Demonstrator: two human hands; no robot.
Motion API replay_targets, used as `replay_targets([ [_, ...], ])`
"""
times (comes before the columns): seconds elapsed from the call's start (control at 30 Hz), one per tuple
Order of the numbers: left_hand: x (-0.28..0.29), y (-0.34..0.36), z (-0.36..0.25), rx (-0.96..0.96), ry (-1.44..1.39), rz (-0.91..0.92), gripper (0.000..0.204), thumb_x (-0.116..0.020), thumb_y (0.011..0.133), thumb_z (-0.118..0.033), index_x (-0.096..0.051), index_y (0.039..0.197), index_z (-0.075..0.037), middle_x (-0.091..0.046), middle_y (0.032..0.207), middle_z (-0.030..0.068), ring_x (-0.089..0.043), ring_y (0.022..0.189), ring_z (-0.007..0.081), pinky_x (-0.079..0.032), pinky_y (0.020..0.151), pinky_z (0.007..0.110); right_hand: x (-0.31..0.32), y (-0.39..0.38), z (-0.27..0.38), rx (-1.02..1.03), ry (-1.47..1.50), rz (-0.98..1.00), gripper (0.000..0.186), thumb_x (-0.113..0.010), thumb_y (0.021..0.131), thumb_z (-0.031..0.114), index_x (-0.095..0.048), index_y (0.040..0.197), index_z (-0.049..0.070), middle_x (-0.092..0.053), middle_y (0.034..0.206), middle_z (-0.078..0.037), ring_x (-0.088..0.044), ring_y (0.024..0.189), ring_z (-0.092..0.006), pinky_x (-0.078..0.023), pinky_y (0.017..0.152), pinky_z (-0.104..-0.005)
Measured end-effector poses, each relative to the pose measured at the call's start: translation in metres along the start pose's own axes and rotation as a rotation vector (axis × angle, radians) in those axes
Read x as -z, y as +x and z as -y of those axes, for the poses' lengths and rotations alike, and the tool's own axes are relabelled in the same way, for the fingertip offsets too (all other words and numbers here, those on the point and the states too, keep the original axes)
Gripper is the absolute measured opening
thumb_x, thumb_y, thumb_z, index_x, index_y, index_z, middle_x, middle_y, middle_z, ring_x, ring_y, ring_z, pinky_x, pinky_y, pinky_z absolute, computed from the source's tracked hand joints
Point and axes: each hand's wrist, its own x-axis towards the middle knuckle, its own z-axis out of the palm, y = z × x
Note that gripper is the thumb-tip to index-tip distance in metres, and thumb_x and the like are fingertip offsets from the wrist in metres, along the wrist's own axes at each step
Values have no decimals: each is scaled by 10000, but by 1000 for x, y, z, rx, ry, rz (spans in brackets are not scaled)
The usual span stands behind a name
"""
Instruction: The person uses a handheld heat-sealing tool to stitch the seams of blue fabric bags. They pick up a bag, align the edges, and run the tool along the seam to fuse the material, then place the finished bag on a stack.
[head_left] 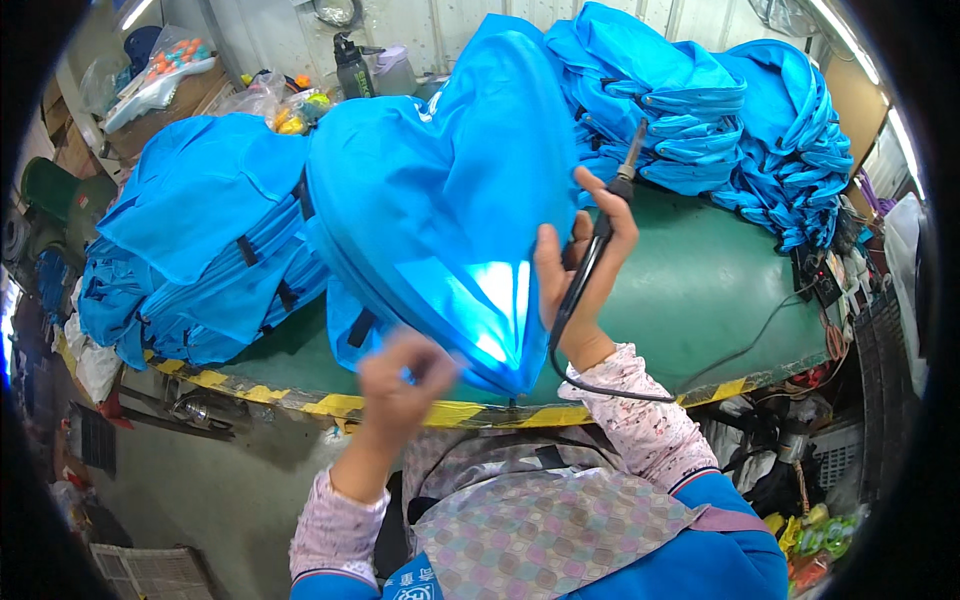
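Observation:
A large bright blue fabric piece (430, 180) with a curved, stiff-looking rim stands tilted in the middle of the bench, a bright patch of light on its lower part. In my right hand (585, 325) is a soldering iron (603, 222), its metal tip pointing up and away from the fabric. The iron's black cord loops down past my wrist. Beside the fabric's lower edge, near a black tab (361, 328), is my left hand (405, 375). Its fingers look curled but are smeared by motion, so whether they grip the fabric is unclear.
The green bench top (710, 270) has a yellow-and-black striped front edge (340, 405). Folded blue pieces lie in a left pile (200, 240), a back right stack (660, 110) and a far right heap (795, 130). A black bottle (353, 72) stands behind. A cord (755, 330) crosses the right side.

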Motion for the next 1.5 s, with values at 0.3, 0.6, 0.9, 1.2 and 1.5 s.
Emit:
replay_targets([
  [0.3, -74, -1, 34, 633, -861, 79, 634, -797, 773, -153, -502, 1309, 14, -607, 1225, 93, -595, 1096, 218, -481, 953, 354, 5, 2, 3, -24, -25, -24, 552, -605, 927, 38, -297, 1379, 106, -393, 1478, -175, -445, 1301, -197, -396, 1021, -342],
  [0.6, -82, 20, 25, 722, -1080, 217, 674, -776, 806, -248, -476, 1363, -13, -604, 1229, 95, -586, 1088, 199, -475, 929, 347, 26, 0, -18, 262, -296, 97, 691, -777, 840, 117, -329, 1366, 94, -423, 1455, -197, -526, 1205, -278, -447, 966, -401],
  [0.9, -91, 22, 34, 651, -933, 109, 543, -801, 806, -133, -557, 1287, -64, -646, 1173, 65, -622, 1061, 184, -497, 919, 345, 104, -26, 62, 125, -223, 277, 304, -715, 851, 142, -653, 1128, 36, -584, 739, -58, -482, 649, -233, -398, 678, -364],
  [1.2, -100, 23, 32, 626, -1014, -1, 579, -800, 786, -24, -532, 1296, -84, -639, 1174, 47, -629, 1051, 178, -498, 924, 334, 106, -54, 55, 480, -411, 473, 321, -725, 753, 149, -672, 1056, 58, -489, 620, 46, -453, 587, -146, -367, 708, -344],
  [1.5, -94, 22, 26, 615, -838, -43, 466, -772, 816, -69, -585, 1242, -42, -668, 1120, 85, -651, 1023, 192, -516, 901, 340, 96, -47, 47, 435, -418, 522, 301, -724, 752, 111, -671, 1047, 85, -507, 686, 38, -478, 617, -164, -371, 675, -363],
])
